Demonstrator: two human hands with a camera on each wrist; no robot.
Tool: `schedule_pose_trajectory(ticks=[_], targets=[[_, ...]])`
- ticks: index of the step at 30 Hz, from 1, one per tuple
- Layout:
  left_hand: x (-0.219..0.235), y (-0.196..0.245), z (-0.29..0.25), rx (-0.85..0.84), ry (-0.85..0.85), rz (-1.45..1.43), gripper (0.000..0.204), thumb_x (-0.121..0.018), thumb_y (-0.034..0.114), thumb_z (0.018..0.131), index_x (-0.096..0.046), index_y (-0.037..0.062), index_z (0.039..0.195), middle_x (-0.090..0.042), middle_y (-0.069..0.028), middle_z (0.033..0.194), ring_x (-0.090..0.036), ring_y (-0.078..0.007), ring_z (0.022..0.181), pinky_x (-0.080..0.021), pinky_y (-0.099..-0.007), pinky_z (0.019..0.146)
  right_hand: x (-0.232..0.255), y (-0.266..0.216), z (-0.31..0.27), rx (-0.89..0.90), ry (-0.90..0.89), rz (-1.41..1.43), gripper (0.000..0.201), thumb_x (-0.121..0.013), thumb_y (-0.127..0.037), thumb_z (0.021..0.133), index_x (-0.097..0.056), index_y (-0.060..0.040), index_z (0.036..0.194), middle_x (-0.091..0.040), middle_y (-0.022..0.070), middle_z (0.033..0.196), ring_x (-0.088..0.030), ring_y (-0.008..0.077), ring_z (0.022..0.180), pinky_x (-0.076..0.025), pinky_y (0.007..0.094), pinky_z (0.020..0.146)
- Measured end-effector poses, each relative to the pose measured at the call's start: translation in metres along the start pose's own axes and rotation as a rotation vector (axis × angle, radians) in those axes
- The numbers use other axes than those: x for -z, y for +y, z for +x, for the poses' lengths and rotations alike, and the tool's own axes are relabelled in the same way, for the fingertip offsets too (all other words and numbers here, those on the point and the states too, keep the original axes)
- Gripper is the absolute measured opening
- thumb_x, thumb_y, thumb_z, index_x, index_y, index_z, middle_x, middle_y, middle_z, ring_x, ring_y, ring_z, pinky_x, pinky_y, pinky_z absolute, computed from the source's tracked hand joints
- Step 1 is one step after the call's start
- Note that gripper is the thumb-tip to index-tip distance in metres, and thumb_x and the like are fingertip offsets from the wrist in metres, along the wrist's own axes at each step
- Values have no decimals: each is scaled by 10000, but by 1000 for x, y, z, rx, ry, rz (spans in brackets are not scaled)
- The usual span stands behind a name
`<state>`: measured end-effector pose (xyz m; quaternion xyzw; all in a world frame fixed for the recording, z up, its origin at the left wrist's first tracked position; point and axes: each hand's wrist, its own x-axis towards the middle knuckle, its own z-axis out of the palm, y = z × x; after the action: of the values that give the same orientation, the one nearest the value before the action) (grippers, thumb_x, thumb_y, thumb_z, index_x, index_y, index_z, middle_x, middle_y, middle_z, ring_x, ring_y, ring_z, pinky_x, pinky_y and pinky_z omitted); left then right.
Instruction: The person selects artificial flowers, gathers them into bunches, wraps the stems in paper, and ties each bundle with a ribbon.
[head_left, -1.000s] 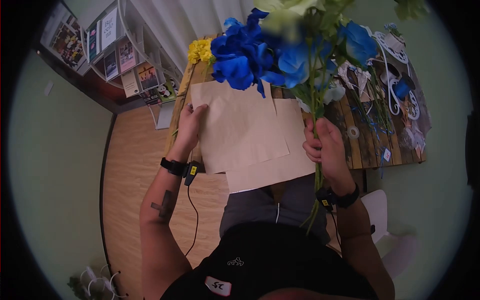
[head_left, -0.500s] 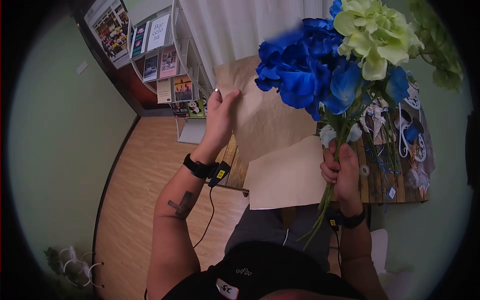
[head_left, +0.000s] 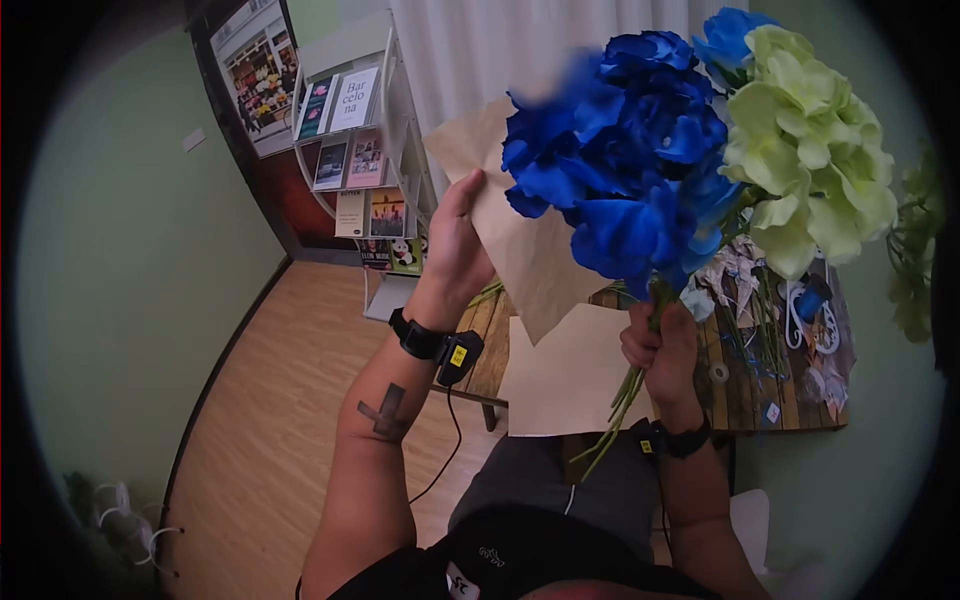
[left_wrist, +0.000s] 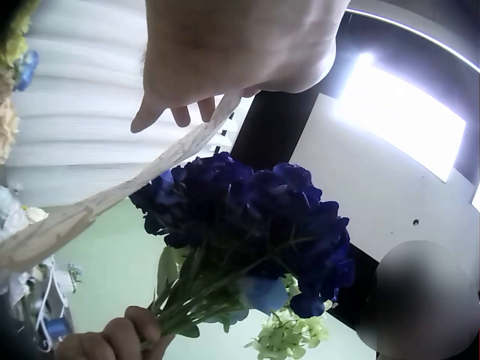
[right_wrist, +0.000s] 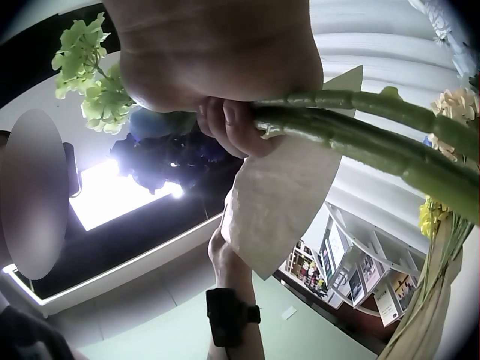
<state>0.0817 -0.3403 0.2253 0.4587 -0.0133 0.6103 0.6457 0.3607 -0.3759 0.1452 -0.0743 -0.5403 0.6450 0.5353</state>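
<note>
In the head view the left hand holds a raised sheet of brown paper by its left edge, thumb on the near side. The right hand grips the green stems of a bouquet, its fingers curled round them. Blue flowers and pale green ones fan out above that fist and cover part of the raised sheet. A second brown sheet lies at the table's near edge. Seen from the left wrist, the paper runs edge-on from the fingers, beside the blue blooms.
On the right of the wooden table are a tape roll, a blue ribbon spool, thin stems and wrapped bits. A magazine rack stands at the left by the curtain. A white chair is at the lower right.
The left hand has lifted its sheet off the table and tilted it up. The bouquet has swung, its blue flowers now nearer the raised paper. The head view has also shifted.
</note>
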Motion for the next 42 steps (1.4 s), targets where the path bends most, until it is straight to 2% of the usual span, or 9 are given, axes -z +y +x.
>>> schedule_pose_trajectory(ticks=[12,18,26,32,33,34,36,40,42], targets=[[-65,-11,-13,-122,-213,-210,544,-326,460,1085,-471,91,1457,-544,-128,1461,-528,-320,1323,-401,-486,1138,-16,10,-3,-77,-74,147,416,-451,-511,1058,-486,-97,1046,-283,-65,646,-220,35,487,-174,225,450],[-32,-36,-16,-258,35,283,499,-391,400,1088,-437,78,1467,-563,-124,1414,-546,-292,1303,-464,-451,1091,-12,3,-2,-201,-122,254,460,-473,-576,1021,-474,-116,1041,-275,-64,652,-218,34,495,-177,224,444],[-3,-92,12,-424,234,306,314,-593,162,998,-555,68,1294,-622,-66,1251,-607,-199,1147,-509,-366,965,-2,9,6,-242,-118,248,474,-447,-592,1023,-463,-119,1023,-283,-65,644,-215,34,480,-169,223,436],[28,-118,4,-241,343,98,307,-613,132,966,-580,61,1263,-652,-42,1146,-646,-184,997,-535,-312,866,0,29,10,-301,-85,234,436,-433,-551,1047,-476,-118,1041,-274,-68,654,-211,40,486,-173,224,455],[53,-119,-6,-219,161,348,402,-518,427,1050,-550,107,1291,-632,-50,1205,-607,-212,1094,-498,-349,938,-1,31,10,-314,-97,232,445,-422,-550,1051,-479,-109,1049,-283,-63,663,-221,37,495,-173,221,447],[75,-122,-8,-215,162,353,402,-518,427,1050,-550,107,1291,-632,-50,1205,-607,-212,1094,-498,-349,938,-1,34,9,-328,-110,230,454,-412,-548,1056,-482,-100,1057,-292,-59,672,-231,35,504,-172,218,439],[116,-125,-14,-132,-308,-36,386,-486,420,1064,-550,113,1288,-626,-50,1203,-607,-208,1071,-495,-353,921,2,40,9,-348,-126,246,452,-419,-547,1054,-486,-99,1060,-290,-60,672,-229,33,504,-172,217,440],[96,-121,-57,32,80,89,443,-440,465,1066,-533,117,1323,-625,-50,1210,-598,-208,1091,-497,-374,933,4,43,8,-381,-165,318,450,-441,-550,1046,-492,-103,1041,-288,-65,672,-223,29,499,-168,219,441],[93,-110,-55,71,115,469,570,-388,529,1061,-457,108,1440,-584,-93,1350,-575,-259,1201,-484,-404,1006,6,40,6,-380,-168,322,453,-447,-556,1041,-489,-105,1028,-287,-69,670,-223,28,497,-164,220,440]])
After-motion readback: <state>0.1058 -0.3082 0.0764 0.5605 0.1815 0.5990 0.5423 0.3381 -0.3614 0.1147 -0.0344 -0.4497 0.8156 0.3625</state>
